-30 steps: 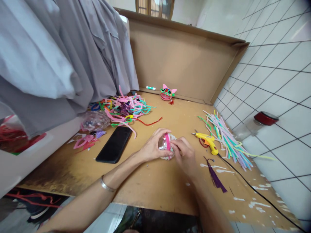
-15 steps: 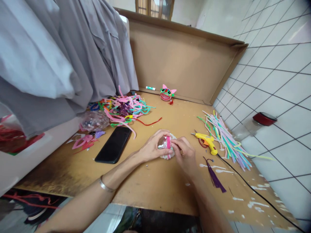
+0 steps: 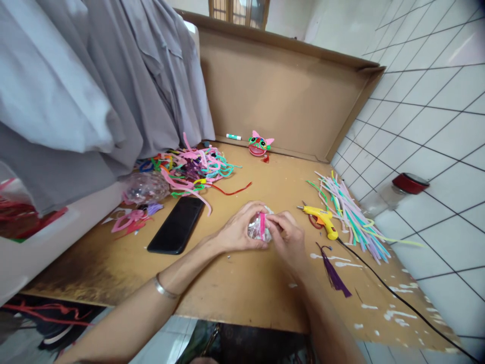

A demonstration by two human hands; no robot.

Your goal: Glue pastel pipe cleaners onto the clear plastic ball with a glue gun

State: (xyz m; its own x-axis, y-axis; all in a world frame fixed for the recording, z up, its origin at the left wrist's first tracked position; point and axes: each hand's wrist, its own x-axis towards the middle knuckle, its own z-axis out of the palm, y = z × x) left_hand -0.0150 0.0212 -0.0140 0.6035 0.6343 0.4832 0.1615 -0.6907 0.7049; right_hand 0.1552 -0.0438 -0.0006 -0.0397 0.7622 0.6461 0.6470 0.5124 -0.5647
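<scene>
A small clear plastic bag (image 3: pixel 255 228) with a pink strip sits between my hands above the brown table (image 3: pixel 235 288). My left hand (image 3: pixel 239 227) curves around its left side, thumb below and fingers above. The fingertips of my right hand (image 3: pixel 287 233) pinch the bag's right edge near the pink strip. Small shiny pieces seem to be inside, too small to make out. To the right of my hands lies a yellow glue gun (image 3: pixel 321 218), and left of them a black phone (image 3: pixel 176 225).
Pipe cleaners lie in a tangled pile (image 3: pixel 200 167) at back left and a loose bundle (image 3: pixel 354 217) at right. A purple tassel (image 3: pixel 333 270), a black cord (image 3: pixel 397 298), a jar with red lid (image 3: pixel 411 183), a pink-eared figure (image 3: pixel 258 145) and a glue stick (image 3: pixel 234 136) surround the work area.
My left thumb has shifted down a little and more of the clear bag shows between the fingers. The right hand's pinch is nearly unchanged. The whole view has shifted slightly.
</scene>
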